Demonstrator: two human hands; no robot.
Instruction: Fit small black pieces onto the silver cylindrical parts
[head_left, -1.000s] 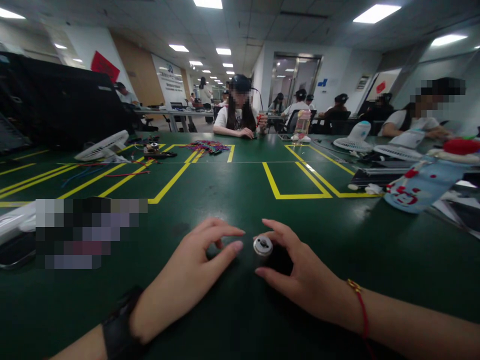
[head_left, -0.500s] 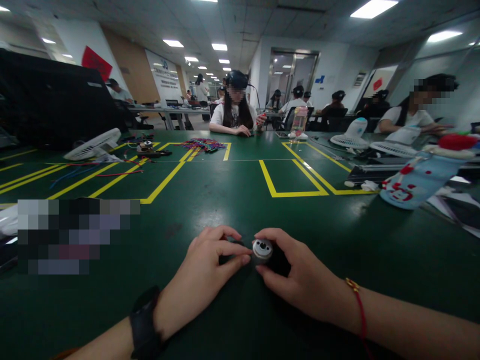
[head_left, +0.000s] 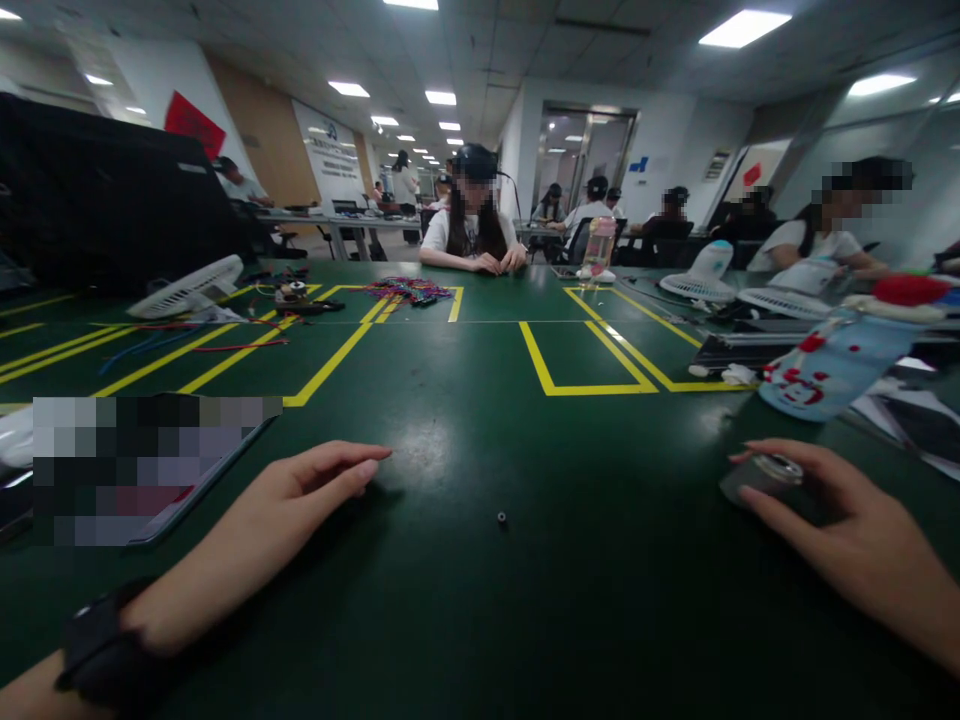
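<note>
Right hand [head_left: 862,540] gripped small cylinder [head_left: 765,478], body mostly hidden; left hand [head_left: 300,500] lay flat, empty; tiny part [head_left: 501,518] unclear.

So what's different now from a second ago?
The right hand carried the small round metal-capped part off to the right, gripping it; the left hand drew back left, flat on the table. A tiny ring now lies alone between them. The fans and bottle stayed put.
</note>
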